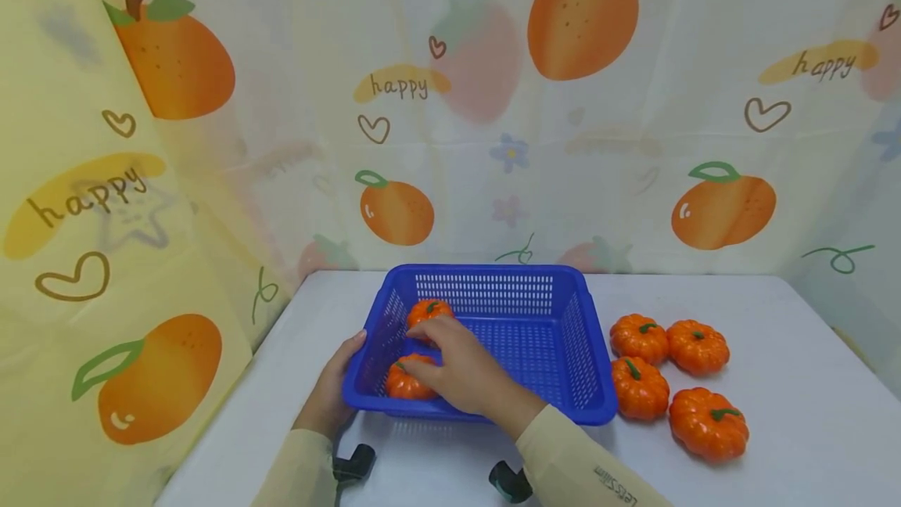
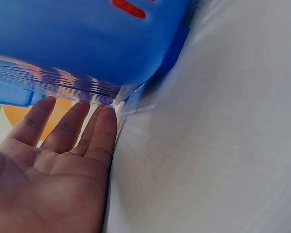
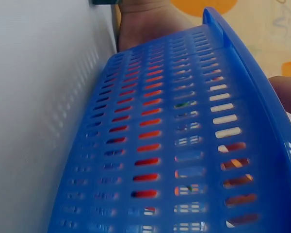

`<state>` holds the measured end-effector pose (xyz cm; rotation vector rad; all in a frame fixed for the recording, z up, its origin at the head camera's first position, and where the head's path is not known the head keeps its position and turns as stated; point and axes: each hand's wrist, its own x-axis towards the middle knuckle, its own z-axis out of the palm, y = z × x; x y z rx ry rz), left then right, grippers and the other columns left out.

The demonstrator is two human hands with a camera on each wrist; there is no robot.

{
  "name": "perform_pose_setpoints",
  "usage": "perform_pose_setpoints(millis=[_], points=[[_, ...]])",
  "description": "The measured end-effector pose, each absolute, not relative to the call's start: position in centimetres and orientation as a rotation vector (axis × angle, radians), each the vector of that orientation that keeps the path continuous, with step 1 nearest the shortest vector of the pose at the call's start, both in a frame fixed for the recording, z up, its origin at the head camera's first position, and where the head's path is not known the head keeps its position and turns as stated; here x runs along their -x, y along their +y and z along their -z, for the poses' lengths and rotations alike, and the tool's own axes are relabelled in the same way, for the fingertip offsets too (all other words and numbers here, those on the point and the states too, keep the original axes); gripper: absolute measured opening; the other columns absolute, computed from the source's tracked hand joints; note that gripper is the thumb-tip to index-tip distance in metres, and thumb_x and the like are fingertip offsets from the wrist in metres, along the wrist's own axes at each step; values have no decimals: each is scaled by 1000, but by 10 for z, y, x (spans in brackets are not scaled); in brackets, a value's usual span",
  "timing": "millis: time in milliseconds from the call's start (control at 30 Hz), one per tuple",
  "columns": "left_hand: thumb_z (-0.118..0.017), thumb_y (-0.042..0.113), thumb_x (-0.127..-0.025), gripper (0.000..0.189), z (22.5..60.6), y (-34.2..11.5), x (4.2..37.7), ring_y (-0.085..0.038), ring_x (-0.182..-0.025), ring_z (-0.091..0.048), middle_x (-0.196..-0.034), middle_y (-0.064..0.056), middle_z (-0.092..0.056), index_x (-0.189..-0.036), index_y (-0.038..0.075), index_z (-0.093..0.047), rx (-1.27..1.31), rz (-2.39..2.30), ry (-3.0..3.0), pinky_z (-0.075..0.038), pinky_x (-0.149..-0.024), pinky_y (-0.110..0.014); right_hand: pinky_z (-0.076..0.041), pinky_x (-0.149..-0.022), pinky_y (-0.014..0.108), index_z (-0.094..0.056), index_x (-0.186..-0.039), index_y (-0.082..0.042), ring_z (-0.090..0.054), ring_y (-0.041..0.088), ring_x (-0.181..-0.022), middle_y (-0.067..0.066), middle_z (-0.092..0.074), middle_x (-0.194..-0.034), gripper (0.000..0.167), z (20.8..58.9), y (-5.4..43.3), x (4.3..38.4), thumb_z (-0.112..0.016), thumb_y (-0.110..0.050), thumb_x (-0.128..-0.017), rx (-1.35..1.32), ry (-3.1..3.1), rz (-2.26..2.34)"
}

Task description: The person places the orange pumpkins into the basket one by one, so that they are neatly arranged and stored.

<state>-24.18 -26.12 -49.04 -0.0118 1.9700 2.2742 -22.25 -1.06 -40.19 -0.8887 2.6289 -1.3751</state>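
Note:
A blue plastic basket (image 1: 584, 350) with slotted walls stands on the white table. Two small orange pumpkins with green stems lie along its left side, a rear pumpkin (image 1: 428, 310) and a front pumpkin (image 1: 407, 383). My right hand (image 1: 461, 370) reaches over the front rim into the basket. Its thumb lies over the front pumpkin and its fingers extend toward the rear one; neither pumpkin is gripped. At the basket's left side is my left hand (image 1: 331, 386). In the left wrist view, that hand's extended fingers (image 2: 63, 133) touch the slotted outer wall.
Several more orange pumpkins (image 1: 707, 422) lie grouped on the table (image 1: 788, 335) just right of the basket. A fruit-printed curtain (image 1: 317, 202) hangs behind and at the left. Dark wrist devices (image 1: 510, 482) show near both sleeves.

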Motion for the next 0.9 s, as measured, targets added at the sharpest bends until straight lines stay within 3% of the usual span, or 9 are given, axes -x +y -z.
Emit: perform_pose_setpoints(millis=[400, 633, 900], points=[[-49, 63, -108, 82, 489, -263, 241, -39, -154, -40, -170, -16, -41, -169, 10, -37, 24, -2261, 1991, -30, -123, -59, -55, -104, 44, -69, -142, -11, -61, 19, -120, -1, -64, -136, 41, 402, 16, 216, -76, -28, -105, 922, 2639, 1413], [-51, 68, -105, 85, 487, -263, 239, -39, -154, -39, -170, -14, -41, -170, 13, -38, 58, -2238, 2011, -32, -121, -59, -57, -96, 41, -70, -138, -14, -60, 18, -114, -5, -65, -127, 36, 403, 37, 213, -77, -27, -105, 902, 2656, 1453], [-50, 66, -106, 84, 487, -259, 239, -38, -154, -40, -170, -14, -41, -169, 12, -38, 52, -2239, 2005, -31, -122, -58, -58, -97, 45, -70, -138, -14, -62, 21, -117, -4, -65, -130, 36, 404, 51, 210, -75, -30, -106, 896, 2610, 1514]])
